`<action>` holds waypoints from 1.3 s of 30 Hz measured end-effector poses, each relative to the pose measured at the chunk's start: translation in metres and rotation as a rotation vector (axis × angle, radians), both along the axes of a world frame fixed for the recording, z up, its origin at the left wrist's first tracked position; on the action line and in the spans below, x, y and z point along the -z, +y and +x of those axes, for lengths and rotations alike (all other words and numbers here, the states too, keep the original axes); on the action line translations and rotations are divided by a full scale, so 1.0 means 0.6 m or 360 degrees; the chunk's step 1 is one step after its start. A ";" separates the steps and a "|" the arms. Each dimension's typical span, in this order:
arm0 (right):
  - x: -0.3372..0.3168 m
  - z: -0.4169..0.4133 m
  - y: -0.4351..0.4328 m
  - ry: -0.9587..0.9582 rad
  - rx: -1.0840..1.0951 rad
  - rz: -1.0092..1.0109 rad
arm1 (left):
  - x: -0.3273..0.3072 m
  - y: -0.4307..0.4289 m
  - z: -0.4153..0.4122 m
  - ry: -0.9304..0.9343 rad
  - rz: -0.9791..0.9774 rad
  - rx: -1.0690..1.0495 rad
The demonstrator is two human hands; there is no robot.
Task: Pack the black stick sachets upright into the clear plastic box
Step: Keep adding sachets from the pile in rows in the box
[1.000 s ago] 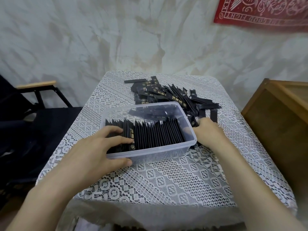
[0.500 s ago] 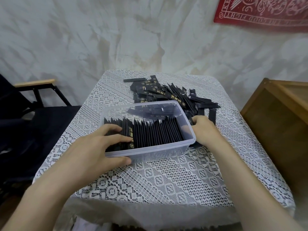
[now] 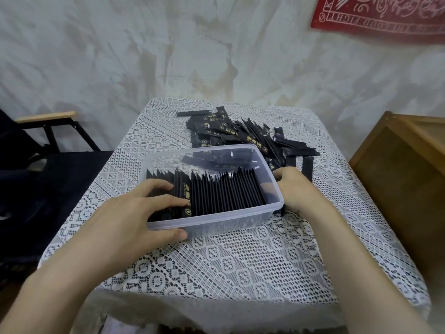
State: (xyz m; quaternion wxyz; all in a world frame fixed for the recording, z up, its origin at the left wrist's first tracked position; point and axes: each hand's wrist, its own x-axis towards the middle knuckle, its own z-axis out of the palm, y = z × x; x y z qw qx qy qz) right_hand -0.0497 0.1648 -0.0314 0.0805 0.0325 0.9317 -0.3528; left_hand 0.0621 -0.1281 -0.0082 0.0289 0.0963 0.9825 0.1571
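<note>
The clear plastic box [image 3: 216,216] sits mid-table, with a row of black stick sachets [image 3: 228,191] standing upright along its near half. A few sachets lie flat at its far end. My left hand [image 3: 134,218] holds the box's near left corner, fingers lying over the upright sachets and thumb on the outer front wall. My right hand [image 3: 293,189] is curled against the box's right wall. A dark sachet end [image 3: 283,211] shows beneath its palm; its fingertips are hidden. A loose pile of sachets [image 3: 240,133] lies behind the box.
A white lace cloth [image 3: 240,261] covers the small table. A wooden cabinet [image 3: 397,177] stands close on the right and a black folding chair [image 3: 60,169] on the left. A red cloth [image 3: 385,15] hangs on the wall behind.
My right hand has drawn slightly back from the table beside the box and now lies against the box's right wall. My left hand has stayed on the box's left corner.
</note>
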 end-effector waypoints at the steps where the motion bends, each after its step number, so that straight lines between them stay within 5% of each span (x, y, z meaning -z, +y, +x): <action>1: -0.002 0.001 -0.001 0.0021 0.0000 0.0012 | -0.001 0.001 0.000 -0.0003 0.0000 -0.0002; 16: -0.012 -0.009 0.002 -0.0197 -0.0113 -0.0163 | -0.002 -0.004 -0.002 -0.0030 -0.0034 -0.0022; 30: -0.021 0.011 0.021 -0.0057 -0.0026 -0.0363 | 0.000 -0.003 -0.001 -0.0016 -0.0042 -0.0030; 39: -0.120 0.060 0.038 0.0333 0.0108 -0.0467 | 0.005 -0.001 -0.002 0.0055 -0.0025 -0.0002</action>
